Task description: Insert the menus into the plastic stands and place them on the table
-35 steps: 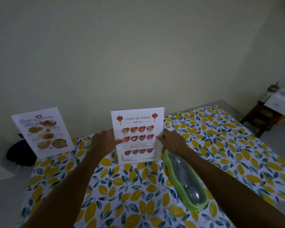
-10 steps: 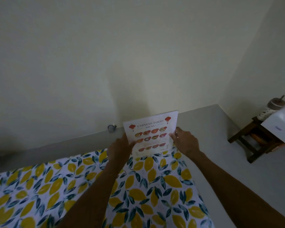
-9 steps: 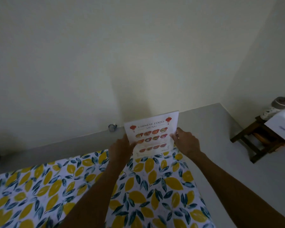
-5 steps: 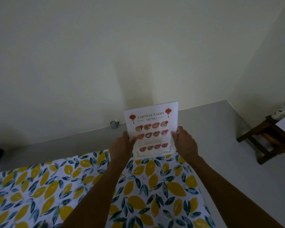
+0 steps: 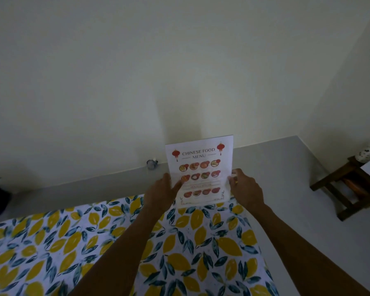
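Fingers (image 5: 233, 177) of both hands pinch the side edges of the menu (image 5: 199, 167), which stands upright at the far edge of the table (image 5: 115, 242). It looks light and stiff in its clear stand, probably slippery, so the edges are the best place to grip. Left hand (image 5: 158, 194) and right hand (image 5: 247, 190) reach forward, arms nearly straight.

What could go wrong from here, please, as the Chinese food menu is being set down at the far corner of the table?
1. The Chinese food menu stands right at the far edge of the table; released there, it could tip off the back.
2. The left hand and right hand pinch only its sides, so an uneven release might leave it askew.
3. Dim light makes the clear stand's base hard to judge.
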`<action>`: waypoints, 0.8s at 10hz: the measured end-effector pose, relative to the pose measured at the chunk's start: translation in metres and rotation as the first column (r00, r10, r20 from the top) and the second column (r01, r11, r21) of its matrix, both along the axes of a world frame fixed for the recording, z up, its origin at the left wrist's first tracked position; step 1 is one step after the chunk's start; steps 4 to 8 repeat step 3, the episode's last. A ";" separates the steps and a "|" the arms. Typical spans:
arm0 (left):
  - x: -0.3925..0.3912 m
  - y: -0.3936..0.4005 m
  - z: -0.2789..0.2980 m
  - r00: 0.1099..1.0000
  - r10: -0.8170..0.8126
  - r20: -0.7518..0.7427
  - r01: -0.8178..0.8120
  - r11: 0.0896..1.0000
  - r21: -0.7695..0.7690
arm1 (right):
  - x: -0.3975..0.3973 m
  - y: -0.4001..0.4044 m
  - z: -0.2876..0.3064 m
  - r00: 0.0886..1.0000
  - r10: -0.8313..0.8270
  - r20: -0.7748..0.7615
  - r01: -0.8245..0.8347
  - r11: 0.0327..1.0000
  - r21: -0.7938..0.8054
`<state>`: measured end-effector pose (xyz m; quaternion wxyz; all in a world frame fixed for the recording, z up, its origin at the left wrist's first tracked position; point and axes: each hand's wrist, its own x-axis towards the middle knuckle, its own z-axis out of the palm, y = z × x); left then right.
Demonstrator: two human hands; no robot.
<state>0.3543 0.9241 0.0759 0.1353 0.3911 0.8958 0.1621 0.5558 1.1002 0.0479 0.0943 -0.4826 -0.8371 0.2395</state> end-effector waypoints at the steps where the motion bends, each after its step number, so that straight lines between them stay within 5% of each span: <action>1: 0.000 -0.005 0.009 0.999 -0.009 -0.035 0.009 1.000 0.006 | 0.005 -0.001 0.010 1.000 0.013 0.012 -0.013 0.999 -0.030; 8: 0.006 -0.017 0.033 0.996 -0.020 -0.089 0.024 0.999 0.042 | 0.010 -0.014 0.036 0.999 0.002 0.037 -0.003 1.000 0.015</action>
